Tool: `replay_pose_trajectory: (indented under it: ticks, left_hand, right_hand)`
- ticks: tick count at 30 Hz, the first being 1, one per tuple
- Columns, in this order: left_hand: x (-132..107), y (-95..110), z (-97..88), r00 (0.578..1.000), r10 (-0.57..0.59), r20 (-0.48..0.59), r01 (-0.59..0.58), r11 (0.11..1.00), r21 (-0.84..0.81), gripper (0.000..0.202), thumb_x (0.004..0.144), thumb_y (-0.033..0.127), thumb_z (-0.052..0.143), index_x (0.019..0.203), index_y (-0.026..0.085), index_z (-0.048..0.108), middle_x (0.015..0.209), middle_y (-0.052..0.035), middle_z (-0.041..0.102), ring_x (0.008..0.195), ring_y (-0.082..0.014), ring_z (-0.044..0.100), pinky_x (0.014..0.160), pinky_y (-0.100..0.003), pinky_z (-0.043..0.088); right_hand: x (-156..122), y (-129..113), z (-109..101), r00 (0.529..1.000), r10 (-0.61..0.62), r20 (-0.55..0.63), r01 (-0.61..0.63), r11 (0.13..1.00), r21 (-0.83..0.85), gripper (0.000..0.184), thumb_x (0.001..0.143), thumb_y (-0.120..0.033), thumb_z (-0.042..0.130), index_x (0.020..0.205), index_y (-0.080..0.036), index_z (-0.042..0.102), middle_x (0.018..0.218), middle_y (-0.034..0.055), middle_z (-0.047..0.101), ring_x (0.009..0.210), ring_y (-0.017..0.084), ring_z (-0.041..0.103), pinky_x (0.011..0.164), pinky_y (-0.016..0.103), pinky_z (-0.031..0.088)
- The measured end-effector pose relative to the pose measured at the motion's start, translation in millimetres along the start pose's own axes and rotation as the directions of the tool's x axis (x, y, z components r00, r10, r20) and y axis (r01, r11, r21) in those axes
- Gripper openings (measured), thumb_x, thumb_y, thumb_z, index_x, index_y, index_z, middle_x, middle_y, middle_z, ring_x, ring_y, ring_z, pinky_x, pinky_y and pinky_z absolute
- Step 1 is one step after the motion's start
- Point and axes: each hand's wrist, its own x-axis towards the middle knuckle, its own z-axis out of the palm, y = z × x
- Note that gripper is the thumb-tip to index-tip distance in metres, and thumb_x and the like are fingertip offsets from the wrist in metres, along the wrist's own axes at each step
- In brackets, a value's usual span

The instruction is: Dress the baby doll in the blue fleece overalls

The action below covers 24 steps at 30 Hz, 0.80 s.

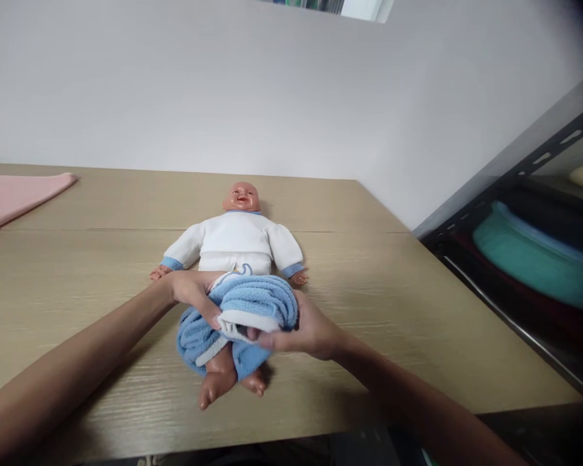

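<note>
A baby doll (218, 382) lies on its back on the table, head away from me, in a white long-sleeved top (235, 233) with blue cuffs. Light blue terry pants (257, 294) with white trim are bunched up over its legs. My left hand (197, 291) grips the bunched cloth from the left, thumb at the white-edged opening. From the right, my right hand (305, 330) holds the same roll, its thumb and a fingertip at that opening. Both of the doll's bare feet show below the cloth; its lower legs are partly covered.
A folded pink cloth (19, 197) lies on the wooden table (369, 285) at the far left. The table meets a white wall (175, 84) at the back. To the right stands a dark metal shelf (495, 323) with a teal basin (534, 259) on it.
</note>
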Motion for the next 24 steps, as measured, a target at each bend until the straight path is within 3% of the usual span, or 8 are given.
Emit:
replay_pose_trajectory:
  ticks: [3,5,7,10,15,17,20,24]
  left_hand:
    - [1.3,5.3,4.2,0.989,-0.033,0.147,0.051,0.991,-0.124,0.048,0.091,0.063,0.092,0.109,0.019,0.083,0.101,-0.0103,0.088,0.107,-0.0347,0.083,0.105,-0.041,0.065]
    - [-0.3,3.8,6.0,0.986,-0.055,0.158,0.088,0.973,-0.212,0.038,0.099,0.057,0.086,0.110,0.021,0.081,0.101,-0.0092,0.088,0.105,-0.0309,0.084,0.105,-0.039,0.065]
    - [-1.6,0.2,6.5,0.989,-0.060,0.136,0.093,0.964,-0.250,0.042,0.097,0.055,0.090,0.118,0.021,0.079,0.100,-0.0074,0.087,0.102,-0.0282,0.084,0.101,-0.036,0.065]
    - [1.1,-1.5,7.3,0.991,-0.058,0.118,0.080,0.977,-0.197,0.063,0.086,0.059,0.099,0.130,0.019,0.077,0.107,-0.0073,0.086,0.104,-0.0292,0.082,0.099,-0.036,0.066]
    - [10.8,17.1,19.2,0.991,-0.080,-0.108,0.088,0.994,0.066,0.077,0.077,0.062,0.103,0.135,0.020,0.075,0.127,-0.0072,0.084,0.126,-0.0351,0.078,0.118,-0.046,0.060]
    - [11.8,28.0,25.7,0.968,-0.141,-0.207,0.174,0.972,0.155,0.070,0.083,0.059,0.098,0.135,0.019,0.074,0.132,-0.0082,0.083,0.131,-0.0368,0.075,0.120,-0.047,0.059]
    - [10.8,41.5,33.5,0.932,-0.200,-0.303,0.279,0.929,0.244,0.049,0.099,0.053,0.079,0.133,0.018,0.074,0.135,-0.0087,0.083,0.130,-0.0362,0.075,0.117,-0.045,0.060]
    - [9.7,52.8,43.6,0.890,-0.242,-0.388,0.371,0.877,0.306,0.038,0.100,0.039,0.070,0.133,0.022,0.071,0.132,-0.0045,0.083,0.123,-0.0320,0.077,0.110,-0.039,0.061]
  right_hand:
    - [4.4,11.9,0.9,0.978,-0.051,-0.201,0.047,0.999,-0.025,0.034,0.083,-0.042,0.095,0.106,-0.022,0.079,0.094,0.0009,0.080,0.086,0.020,0.072,0.085,0.033,0.063]
    - [5.7,20.8,-0.7,0.959,-0.074,-0.272,0.076,0.997,-0.003,0.030,0.085,-0.039,0.089,0.105,-0.022,0.075,0.089,-0.0005,0.076,0.078,0.017,0.066,0.077,0.029,0.058]
    - [4.9,24.5,-2.0,0.962,-0.094,-0.257,0.107,0.993,0.039,0.024,0.090,-0.040,0.082,0.100,-0.023,0.070,0.081,-0.0028,0.069,0.071,0.016,0.059,0.070,0.028,0.052]
    - [1.6,18.4,-2.1,0.971,-0.143,-0.190,0.150,0.989,0.020,0.019,0.096,-0.039,0.075,0.099,-0.024,0.064,0.076,-0.0049,0.061,0.067,0.015,0.052,0.068,0.029,0.048]
    - [0.2,7.3,-5.5,0.942,-0.231,-0.243,0.193,0.966,-0.171,0.025,0.088,-0.033,0.076,0.107,-0.025,0.062,0.095,-0.0001,0.068,0.082,0.019,0.061,0.081,0.033,0.056]
    - [1.8,8.7,-9.9,0.933,-0.255,-0.254,0.192,0.949,-0.249,0.026,0.085,-0.032,0.075,0.105,-0.025,0.061,0.097,0.0007,0.067,0.087,0.021,0.064,0.084,0.035,0.057]
    - [3.1,9.5,-16.6,0.931,-0.255,-0.260,0.145,0.914,-0.379,0.027,0.082,-0.031,0.074,0.106,-0.026,0.062,0.088,-0.0017,0.062,0.080,0.021,0.060,0.075,0.033,0.054]
    - [-6.2,-6.1,-11.6,0.929,-0.179,-0.323,-0.007,0.865,-0.501,0.024,0.082,-0.028,0.069,0.105,-0.024,0.064,0.081,-0.0036,0.060,0.073,0.019,0.055,0.068,0.032,0.049]
